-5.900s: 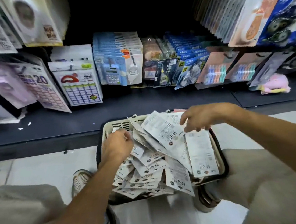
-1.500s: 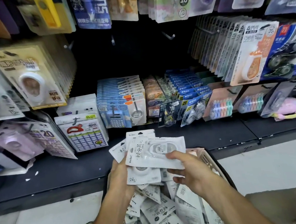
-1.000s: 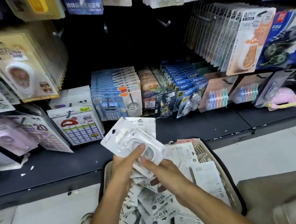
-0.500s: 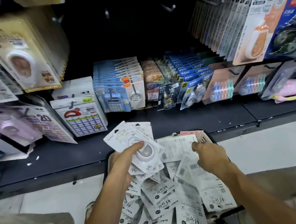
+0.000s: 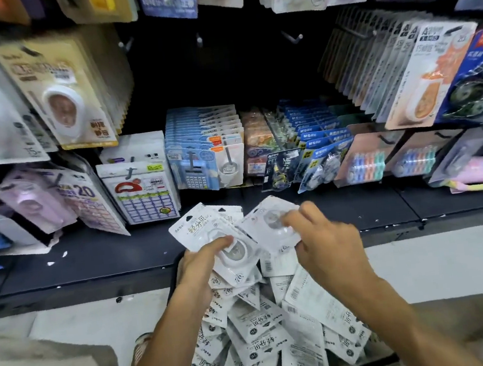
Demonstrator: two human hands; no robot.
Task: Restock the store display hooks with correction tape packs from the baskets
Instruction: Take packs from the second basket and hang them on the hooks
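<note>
Stationery aisle of a retail shop. Dark display wall with metal hooks (image 5: 293, 37), some bare, most loaded with rows of carded blister packs (image 5: 395, 68): correction tapes, calculators (image 5: 195, 175), colourful tape rolls (image 5: 365, 166). Printed numbers "20" and "16" on packs. Low dark shelf (image 5: 122, 255) beneath, pale tiled floor (image 5: 436, 263), heap of identical white correction tape packs (image 5: 259, 339) on the floor.

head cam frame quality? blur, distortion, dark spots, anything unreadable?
Head view: wide-angle bending tilts the hanging packs at both edges; top row and far-left packs are smeared, print unreadable. Back panel around the bare hooks is near black. Centre is sharper: text reads on the pack stack in the left hand; right hand slightly soft.
</note>
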